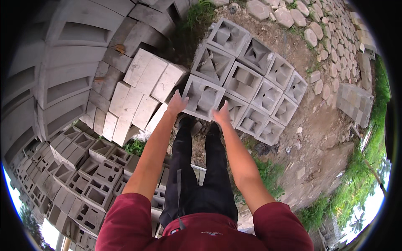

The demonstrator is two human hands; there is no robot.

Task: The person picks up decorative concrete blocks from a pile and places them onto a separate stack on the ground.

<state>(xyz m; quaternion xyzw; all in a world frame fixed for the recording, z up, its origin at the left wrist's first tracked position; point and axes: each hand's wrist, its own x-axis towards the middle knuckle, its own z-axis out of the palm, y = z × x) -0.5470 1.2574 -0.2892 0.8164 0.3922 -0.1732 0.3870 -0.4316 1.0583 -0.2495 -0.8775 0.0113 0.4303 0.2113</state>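
A square grey concrete breeze block (208, 97) with a recessed face sits at the near left corner of a group of similar decorative blocks (245, 79). My left hand (177, 103) is on its left side, the fingers along the edge. At its lower right corner my right hand (222, 113) presses against the other side, so the block is between both hands. Part of the fingers on each hand is hidden or blurred. The block's near edge is just in front of my feet, and its far side meets the neighbouring blocks.
Stacked solid grey blocks (146, 79) rise close on my left, beside a tall block wall (63, 62). Hollow blocks (98, 184) are piled behind at lower left. Hexagonal pavers (284, 17) lie at the far right on dirt, near another block stack (354, 103).
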